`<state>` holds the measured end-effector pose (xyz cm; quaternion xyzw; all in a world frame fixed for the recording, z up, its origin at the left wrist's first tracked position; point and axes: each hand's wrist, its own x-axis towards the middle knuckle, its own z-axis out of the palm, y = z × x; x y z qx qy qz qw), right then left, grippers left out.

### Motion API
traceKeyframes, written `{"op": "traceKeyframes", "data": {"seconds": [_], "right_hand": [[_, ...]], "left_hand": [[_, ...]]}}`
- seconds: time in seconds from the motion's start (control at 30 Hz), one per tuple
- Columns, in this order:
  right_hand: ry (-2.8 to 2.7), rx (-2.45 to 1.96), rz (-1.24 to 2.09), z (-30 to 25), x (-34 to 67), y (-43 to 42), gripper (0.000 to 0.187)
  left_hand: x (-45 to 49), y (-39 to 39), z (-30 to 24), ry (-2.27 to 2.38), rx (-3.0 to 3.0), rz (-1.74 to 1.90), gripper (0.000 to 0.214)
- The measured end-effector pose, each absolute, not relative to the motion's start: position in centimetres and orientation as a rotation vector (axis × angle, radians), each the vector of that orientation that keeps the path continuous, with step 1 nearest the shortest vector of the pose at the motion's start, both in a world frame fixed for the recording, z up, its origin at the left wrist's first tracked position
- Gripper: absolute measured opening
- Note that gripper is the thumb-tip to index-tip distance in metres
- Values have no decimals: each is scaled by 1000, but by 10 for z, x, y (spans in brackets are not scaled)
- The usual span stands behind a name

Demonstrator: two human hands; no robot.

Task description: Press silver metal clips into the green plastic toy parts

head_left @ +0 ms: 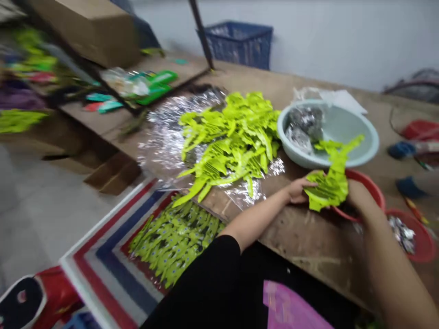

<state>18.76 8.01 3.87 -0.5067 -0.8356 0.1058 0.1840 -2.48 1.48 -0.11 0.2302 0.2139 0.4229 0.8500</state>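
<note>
The left hand (299, 189) has its fingers clamped on the nine o'clock edge of a lime-green moulded plastic piece (328, 185); the right hand (357, 197) is at its three o'clock side, over a red bowl (374, 188), fingers hidden, so I cannot tell whether they grip; at twelve o'clock from the piece stands a pale basin (351, 125); at ten, a heap of similar pieces (236, 141) lies on crinkled plastic sheeting (168, 132); at four, a smaller red bowl (427, 246) holds silvery bits (404, 235).

No lettering, label, brand, number or sign can be read anywhere here.
</note>
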Motion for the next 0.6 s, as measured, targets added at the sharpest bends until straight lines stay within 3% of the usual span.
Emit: {"op": "traceKeyframes", "data": {"seconds": [0.1,0.17,0.33,0.53,0.6], "right_hand": [[-2289,-1708,340,26,201,79,18],[-2205,-1833,284,31,209,73,14],[-2011,-1970,237,55,213,39,35],[-1988,-1929,92,53,209,16,32],[-2034,-1814,42,47,219,19,40]], "left_hand": [[-24,19,2,402,464,841,45],[-23,20,3,559,791,850,50],[-21,17,10,1080,1806,767,59],[-17,13,21,999,1810,685,79],[-16,14,20,975,1779,726,80]]}}
